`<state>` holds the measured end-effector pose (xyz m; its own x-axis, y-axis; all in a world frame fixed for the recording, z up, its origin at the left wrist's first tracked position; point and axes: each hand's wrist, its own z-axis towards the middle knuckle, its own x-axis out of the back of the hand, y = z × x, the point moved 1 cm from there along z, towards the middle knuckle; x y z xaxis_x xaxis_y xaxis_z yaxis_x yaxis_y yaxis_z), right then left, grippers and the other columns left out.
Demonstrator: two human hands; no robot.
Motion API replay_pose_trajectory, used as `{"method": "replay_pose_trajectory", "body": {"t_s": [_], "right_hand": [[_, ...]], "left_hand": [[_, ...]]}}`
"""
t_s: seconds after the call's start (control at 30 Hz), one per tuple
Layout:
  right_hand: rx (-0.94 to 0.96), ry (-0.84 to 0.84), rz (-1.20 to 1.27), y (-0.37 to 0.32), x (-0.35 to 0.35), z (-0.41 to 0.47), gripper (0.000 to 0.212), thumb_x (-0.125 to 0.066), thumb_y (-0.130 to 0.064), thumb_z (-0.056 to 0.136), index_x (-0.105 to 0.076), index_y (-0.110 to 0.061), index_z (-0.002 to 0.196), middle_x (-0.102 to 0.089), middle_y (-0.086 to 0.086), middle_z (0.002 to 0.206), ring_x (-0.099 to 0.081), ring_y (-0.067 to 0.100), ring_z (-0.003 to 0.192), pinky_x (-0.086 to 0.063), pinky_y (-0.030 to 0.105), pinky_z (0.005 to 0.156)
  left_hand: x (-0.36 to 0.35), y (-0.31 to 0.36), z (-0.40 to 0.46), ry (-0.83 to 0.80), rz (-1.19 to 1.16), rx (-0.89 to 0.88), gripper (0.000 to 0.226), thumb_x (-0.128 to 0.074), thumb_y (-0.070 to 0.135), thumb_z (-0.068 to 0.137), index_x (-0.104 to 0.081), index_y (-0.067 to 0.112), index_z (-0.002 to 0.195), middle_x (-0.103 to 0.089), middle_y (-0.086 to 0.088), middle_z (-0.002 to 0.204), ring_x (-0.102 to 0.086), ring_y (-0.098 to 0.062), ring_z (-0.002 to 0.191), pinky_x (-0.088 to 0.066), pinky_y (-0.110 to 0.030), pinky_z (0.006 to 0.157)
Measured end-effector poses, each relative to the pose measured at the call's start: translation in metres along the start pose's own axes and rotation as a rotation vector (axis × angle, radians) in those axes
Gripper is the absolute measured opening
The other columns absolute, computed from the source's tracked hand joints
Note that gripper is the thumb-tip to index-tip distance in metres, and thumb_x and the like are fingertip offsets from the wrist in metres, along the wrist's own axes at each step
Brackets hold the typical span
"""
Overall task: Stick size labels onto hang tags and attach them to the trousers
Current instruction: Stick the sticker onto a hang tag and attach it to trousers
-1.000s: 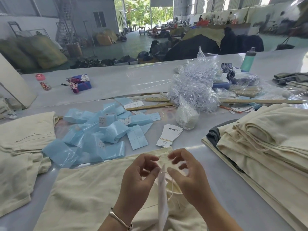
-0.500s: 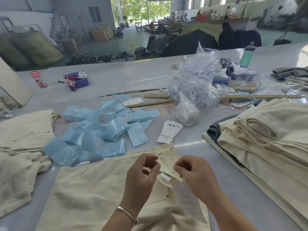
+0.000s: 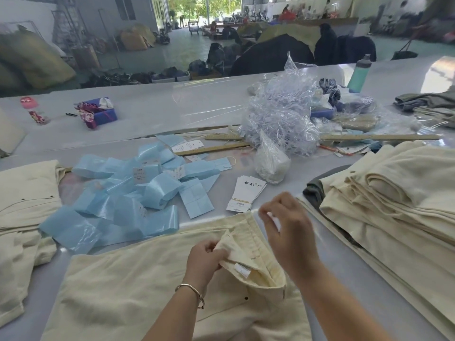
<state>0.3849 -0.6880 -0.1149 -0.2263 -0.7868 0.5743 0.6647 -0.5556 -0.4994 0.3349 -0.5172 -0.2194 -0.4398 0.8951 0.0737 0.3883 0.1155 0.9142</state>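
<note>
Both hands are working at the cream trousers lying on the bench: my left hand is pinching the folded-back waistband, my right hand is hovering with fingers loosely curled, whether holding anything I cannot tell. Soft, limp cloth; best gripped by its thicker waistband.

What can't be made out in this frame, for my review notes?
- Head view: whether the right hand pinches anything; its fingertips are too small to tell.
- Print on the small white label inside the waistband of the trousers: too small.
- Print on the hang tags: too small to read.
- Left hand fingertips: hidden in the waistband fold.
</note>
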Motion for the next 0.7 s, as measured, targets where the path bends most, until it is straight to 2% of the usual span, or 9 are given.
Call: {"method": "replay_pose_trajectory", "body": {"t_s": [0.1,0.17,0.23,0.3,0.4,0.43,0.5,0.6,0.7], "right_hand": [[-0.211,-0.25,0.305,0.007,-0.034,-0.019,0.015,-0.066,0.008,0.081,-0.063,-0.006,0.077,-0.058,0.001,0.079,-0.056,0.013,0.075,-0.047,0.029,0.071],[-0.301,-0.328,0.427,0.012,-0.048,-0.031,0.018,-0.063,0.008,0.083,-0.061,-0.01,0.078,-0.063,-0.002,0.08,-0.059,0.009,0.077,-0.048,0.025,0.075],[-0.341,-0.366,0.472,0.019,-0.056,-0.036,0.019,-0.061,0.006,0.086,-0.061,-0.012,0.08,-0.067,-0.001,0.082,-0.062,0.01,0.08,-0.048,0.022,0.078],[-0.375,-0.371,0.439,0.031,-0.059,-0.038,0.018,-0.059,0.002,0.088,-0.06,-0.014,0.08,-0.067,-0.004,0.08,-0.061,0.011,0.078,-0.047,0.021,0.075],[-0.478,-0.348,0.41,0.051,-0.058,-0.042,0.019,-0.059,-0.001,0.09,-0.059,-0.018,0.08,-0.065,-0.008,0.078,-0.06,0.009,0.078,-0.046,0.023,0.072],[-0.502,-0.341,0.412,0.055,-0.058,-0.044,0.02,-0.059,-0.001,0.089,-0.059,-0.018,0.079,-0.065,-0.009,0.078,-0.06,0.009,0.079,-0.046,0.024,0.071],[-0.526,-0.344,0.421,0.06,-0.059,-0.048,0.022,-0.059,0.0,0.089,-0.059,-0.019,0.078,-0.064,-0.008,0.077,-0.06,0.01,0.08,-0.047,0.026,0.07],[-0.53,-0.386,0.422,0.064,-0.06,-0.051,0.022,-0.06,-0.003,0.089,-0.059,-0.02,0.076,-0.063,-0.008,0.076,-0.059,0.01,0.079,-0.046,0.025,0.068],[-0.535,-0.418,0.427,0.067,-0.061,-0.049,0.019,-0.06,-0.004,0.09,-0.059,-0.018,0.077,-0.063,-0.009,0.076,-0.058,0.008,0.074,-0.047,0.022,0.065]], "left_hand": [[-0.009,-0.004,-0.007,0.038,0.12,-0.154,0.025,-0.063,0.003,0.064,-0.067,0.017,0.085,-0.07,-0.008,0.081,-0.061,-0.018,0.072,-0.051,-0.034,0.068],[-0.018,-0.006,-0.013,0.021,0.202,-0.256,0.033,-0.063,0.004,0.065,-0.065,0.026,0.09,-0.068,0.001,0.089,-0.061,-0.011,0.079,-0.05,-0.022,0.07],[-0.028,-0.005,-0.019,-0.047,0.253,-0.333,0.039,-0.066,0.014,0.064,-0.063,0.033,0.098,-0.063,0.005,0.099,-0.057,0.001,0.084,-0.044,-0.011,0.072],[-0.037,-0.006,-0.021,-0.137,0.152,-0.284,0.037,-0.065,0.023,0.066,-0.067,0.03,0.102,-0.063,0.0,0.107,-0.058,0.004,0.088,-0.045,-0.012,0.077],[-0.043,-0.009,-0.013,-0.17,-0.085,-0.095,0.019,-0.063,0.014,0.085,-0.075,0.015,0.1,-0.069,-0.012,0.109,-0.065,-0.019,0.099,-0.051,-0.033,0.089],[-0.044,-0.011,-0.008,-0.134,-0.063,-0.078,0.015,-0.062,0.011,0.09,-0.075,0.012,0.096,-0.071,-0.012,0.102,-0.065,-0.022,0.094,-0.051,-0.033,0.086],[-0.044,-0.012,-0.001,-0.054,0.031,-0.085,0.008,-0.068,0.016,0.088,-0.07,0.012,0.082,-0.068,-0.001,0.078,-0.061,-0.011,0.074,-0.048,-0.02,0.068],[-0.044,-0.009,0.007,-0.016,0.12,-0.056,0.028,-0.08,0.03,0.077,-0.06,0.016,0.064,-0.053,0.012,0.054,-0.047,0.0,0.049,-0.037,-0.013,0.05],[-0.046,0.0,0.013,-0.002,0.207,-0.025,0.042,-0.085,0.037,0.067,-0.049,0.022,0.05,-0.043,0.014,0.044,-0.039,-0.002,0.042,-0.032,-0.014,0.043]]}}
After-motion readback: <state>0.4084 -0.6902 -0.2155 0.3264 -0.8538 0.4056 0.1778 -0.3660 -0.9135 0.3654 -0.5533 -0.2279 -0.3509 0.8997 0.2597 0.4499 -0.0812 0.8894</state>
